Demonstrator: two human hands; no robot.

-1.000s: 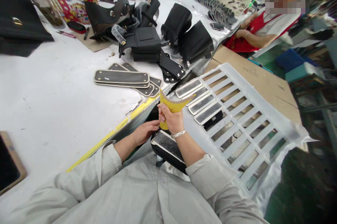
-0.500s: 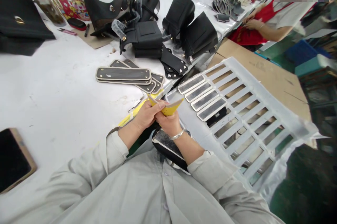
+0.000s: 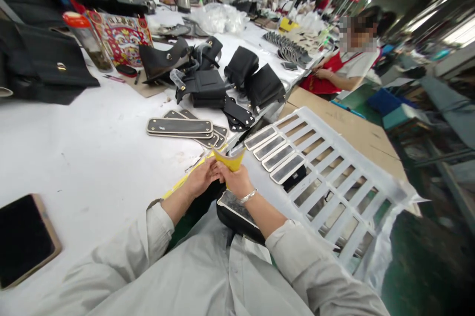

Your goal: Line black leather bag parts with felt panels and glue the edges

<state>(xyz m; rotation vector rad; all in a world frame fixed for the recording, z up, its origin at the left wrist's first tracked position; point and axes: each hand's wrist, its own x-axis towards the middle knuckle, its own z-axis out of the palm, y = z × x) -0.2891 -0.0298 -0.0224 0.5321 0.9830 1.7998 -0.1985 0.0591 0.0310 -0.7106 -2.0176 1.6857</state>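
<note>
A bent yellow piece with a pale edge is gripped in my right hand, its ends flaring upward. My left hand has its fingers closed against my right fingertips, at the piece's lower left; what lies between them is hidden. Below my right wrist, a black case-like item with a grey top rests at my lap. Grey strips with pale rims and metal studs lie stacked on the table just beyond my hands. To the right, several grey pale-edged strips line one side of a slotted white sheet.
Black leather bag pieces are grouped on the white table. A phone-like dark slab lies at left. Behind stand a jar with an orange lid and a red patterned bag. A co-worker sits at right.
The view has tilted up, showing more of the room. My left thumb has come off the yellow piece's upper edge, and the left fingers now sit lower, against my right fingers.
</note>
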